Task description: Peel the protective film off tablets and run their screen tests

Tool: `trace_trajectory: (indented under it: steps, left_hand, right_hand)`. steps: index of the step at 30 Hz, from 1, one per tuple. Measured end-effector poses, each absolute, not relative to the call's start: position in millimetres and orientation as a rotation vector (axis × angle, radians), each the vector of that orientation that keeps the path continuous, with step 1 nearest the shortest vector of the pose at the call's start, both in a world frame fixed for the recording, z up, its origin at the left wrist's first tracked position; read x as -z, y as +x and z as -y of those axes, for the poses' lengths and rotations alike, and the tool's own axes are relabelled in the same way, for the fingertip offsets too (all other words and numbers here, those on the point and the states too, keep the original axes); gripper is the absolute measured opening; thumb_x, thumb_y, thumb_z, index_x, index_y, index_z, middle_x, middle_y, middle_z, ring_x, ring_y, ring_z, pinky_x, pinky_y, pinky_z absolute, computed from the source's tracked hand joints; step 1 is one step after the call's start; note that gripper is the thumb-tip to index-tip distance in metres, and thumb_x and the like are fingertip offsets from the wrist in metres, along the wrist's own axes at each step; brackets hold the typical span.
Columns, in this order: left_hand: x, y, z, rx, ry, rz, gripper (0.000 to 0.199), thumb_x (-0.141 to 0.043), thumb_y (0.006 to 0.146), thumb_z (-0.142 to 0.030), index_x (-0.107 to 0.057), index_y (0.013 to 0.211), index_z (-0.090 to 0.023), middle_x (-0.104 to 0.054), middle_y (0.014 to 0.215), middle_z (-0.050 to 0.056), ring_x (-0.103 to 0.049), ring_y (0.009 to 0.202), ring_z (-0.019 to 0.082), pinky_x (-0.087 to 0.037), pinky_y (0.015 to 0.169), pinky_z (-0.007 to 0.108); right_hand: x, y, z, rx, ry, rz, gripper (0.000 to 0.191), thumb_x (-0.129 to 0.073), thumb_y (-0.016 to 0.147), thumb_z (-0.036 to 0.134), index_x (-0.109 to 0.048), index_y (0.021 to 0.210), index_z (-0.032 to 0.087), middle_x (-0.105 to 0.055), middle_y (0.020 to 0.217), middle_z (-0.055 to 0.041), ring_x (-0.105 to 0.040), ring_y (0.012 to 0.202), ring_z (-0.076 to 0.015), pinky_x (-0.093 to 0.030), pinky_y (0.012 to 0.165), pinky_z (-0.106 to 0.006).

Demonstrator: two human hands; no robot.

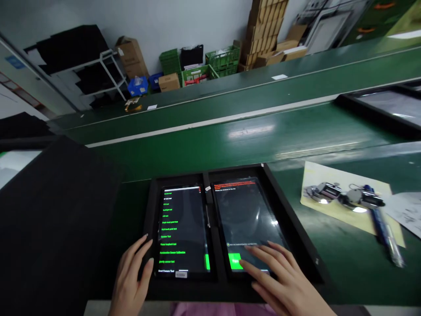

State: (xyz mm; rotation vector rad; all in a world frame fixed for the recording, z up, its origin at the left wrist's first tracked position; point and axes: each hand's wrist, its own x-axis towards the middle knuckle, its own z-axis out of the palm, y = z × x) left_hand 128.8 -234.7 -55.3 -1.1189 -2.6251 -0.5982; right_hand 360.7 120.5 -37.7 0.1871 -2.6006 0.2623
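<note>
Two tablets lie side by side in a black foam tray with two compartments. The left tablet shows a list of mostly green text lines. On the right tablet there is red text at the top and a green button near the bottom. My left hand, fingers apart and holding nothing, rests at the tray's left edge beside the left tablet. My right hand is spread over the lower part of the right tablet, its index fingertip at the green button.
Metal clickers and a blue pen lie on yellow paper at the right. A large black panel stands at the left. Another black tray is at the far right. Crates and cardboard boxes stand behind the green conveyor.
</note>
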Motion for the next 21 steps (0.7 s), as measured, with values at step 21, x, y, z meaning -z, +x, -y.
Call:
trace_trajectory:
  steps: [21]
  left_hand:
    - [45.0,14.7,108.4,0.706,-1.228,2.398,0.031,-0.055,0.107,-0.041,-0.082,0.107,-0.027,-0.078,0.127,0.011,-0.070,0.125,0.032,-0.040,0.120,0.064]
  right_hand:
    - [30.3,223.8,-194.4,-0.230,-0.194,2.685,0.039,-0.050,0.112,0.047,-0.081,0.115,0.025,-0.070,0.137,-0.0121,-0.062,0.123,-0.0305,-0.045,0.106,-0.054]
